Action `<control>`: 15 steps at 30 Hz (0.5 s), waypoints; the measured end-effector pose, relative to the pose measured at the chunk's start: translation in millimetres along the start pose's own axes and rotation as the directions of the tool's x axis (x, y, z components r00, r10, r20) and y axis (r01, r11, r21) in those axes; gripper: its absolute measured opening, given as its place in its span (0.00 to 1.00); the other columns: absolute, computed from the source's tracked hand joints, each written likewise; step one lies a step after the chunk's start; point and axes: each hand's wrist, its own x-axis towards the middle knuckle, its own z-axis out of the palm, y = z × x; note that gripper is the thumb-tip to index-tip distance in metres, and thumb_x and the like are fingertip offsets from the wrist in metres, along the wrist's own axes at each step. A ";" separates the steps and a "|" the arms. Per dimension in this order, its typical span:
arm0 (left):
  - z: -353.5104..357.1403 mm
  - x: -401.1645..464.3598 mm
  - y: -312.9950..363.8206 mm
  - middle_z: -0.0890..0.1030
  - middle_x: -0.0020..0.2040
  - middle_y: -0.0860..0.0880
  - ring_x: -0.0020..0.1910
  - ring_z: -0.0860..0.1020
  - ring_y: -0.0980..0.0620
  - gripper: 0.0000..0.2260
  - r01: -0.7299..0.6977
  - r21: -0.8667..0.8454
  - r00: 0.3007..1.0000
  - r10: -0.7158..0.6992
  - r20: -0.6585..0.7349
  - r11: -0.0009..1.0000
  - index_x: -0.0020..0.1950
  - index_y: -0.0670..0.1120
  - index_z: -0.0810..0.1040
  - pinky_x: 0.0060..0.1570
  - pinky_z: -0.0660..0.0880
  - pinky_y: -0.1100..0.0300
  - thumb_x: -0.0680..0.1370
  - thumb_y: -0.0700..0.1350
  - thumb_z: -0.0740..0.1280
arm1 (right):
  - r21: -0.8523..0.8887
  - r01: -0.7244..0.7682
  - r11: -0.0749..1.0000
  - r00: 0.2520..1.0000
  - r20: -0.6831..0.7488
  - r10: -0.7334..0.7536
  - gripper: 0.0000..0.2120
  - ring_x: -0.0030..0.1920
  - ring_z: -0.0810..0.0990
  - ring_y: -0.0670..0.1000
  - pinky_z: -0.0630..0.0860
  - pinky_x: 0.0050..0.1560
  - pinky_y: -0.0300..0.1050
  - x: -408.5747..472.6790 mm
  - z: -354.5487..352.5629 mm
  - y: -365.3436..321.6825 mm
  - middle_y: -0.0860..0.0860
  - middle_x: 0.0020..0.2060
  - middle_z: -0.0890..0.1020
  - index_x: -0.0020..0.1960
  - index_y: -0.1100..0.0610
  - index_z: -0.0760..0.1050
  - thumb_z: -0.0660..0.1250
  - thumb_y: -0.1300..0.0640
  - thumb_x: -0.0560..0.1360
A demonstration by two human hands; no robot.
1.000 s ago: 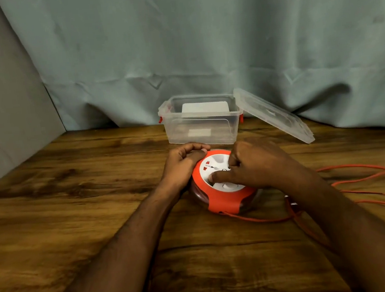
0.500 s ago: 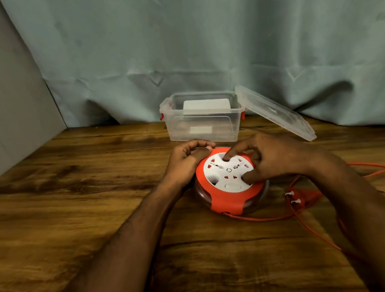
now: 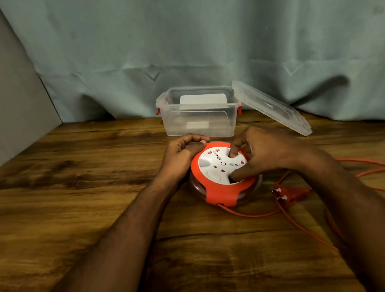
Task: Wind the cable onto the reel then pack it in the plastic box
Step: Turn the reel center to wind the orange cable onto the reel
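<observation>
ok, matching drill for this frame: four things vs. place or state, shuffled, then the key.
Things:
1. reel
2. lid
3. plug
4. box

States:
A. leans on the box's right rim
B. open, behind the reel
C. lies on the table right of the reel
D. under both hands

Pairs: 1-D, 2-A, 3-C, 4-B

One camera only, worn on my head, looking forward and down over my forearms at the wooden table. It sits close above my hands, takes in the table's near edge at the bottom and faces the curtain hanging behind. No second view shares the scene.
</observation>
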 end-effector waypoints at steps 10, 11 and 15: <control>1.0 -0.2 0.6 0.86 0.48 0.41 0.44 0.84 0.47 0.07 -0.005 0.002 1.000 0.005 -0.015 1.000 0.52 0.40 0.84 0.45 0.82 0.54 0.79 0.36 0.66 | -0.005 0.001 1.000 0.998 -0.070 -0.002 0.31 0.28 0.74 0.45 0.64 0.31 0.42 1.6 7.5 -16.1 0.46 0.25 0.74 0.27 0.53 0.71 0.72 0.25 0.63; 0.8 0.2 0.3 0.85 0.48 0.41 0.44 0.84 0.46 0.07 -0.007 0.002 1.000 0.007 -0.016 1.000 0.53 0.39 0.83 0.45 0.82 0.54 0.79 0.36 0.66 | -0.022 0.012 1.000 0.998 -0.063 -0.014 0.31 0.28 0.72 0.44 0.63 0.30 0.42 2.2 7.8 -17.2 0.46 0.25 0.73 0.26 0.52 0.70 0.71 0.26 0.65; -0.3 1.0 -1.0 0.86 0.48 0.41 0.44 0.84 0.46 0.07 -0.006 0.020 1.000 0.007 -0.012 1.000 0.53 0.39 0.83 0.46 0.82 0.53 0.79 0.36 0.66 | 0.022 0.059 0.998 0.996 -0.062 -0.057 0.25 0.27 0.74 0.43 0.65 0.30 0.40 2.7 7.0 -14.9 0.45 0.24 0.76 0.28 0.50 0.77 0.71 0.31 0.71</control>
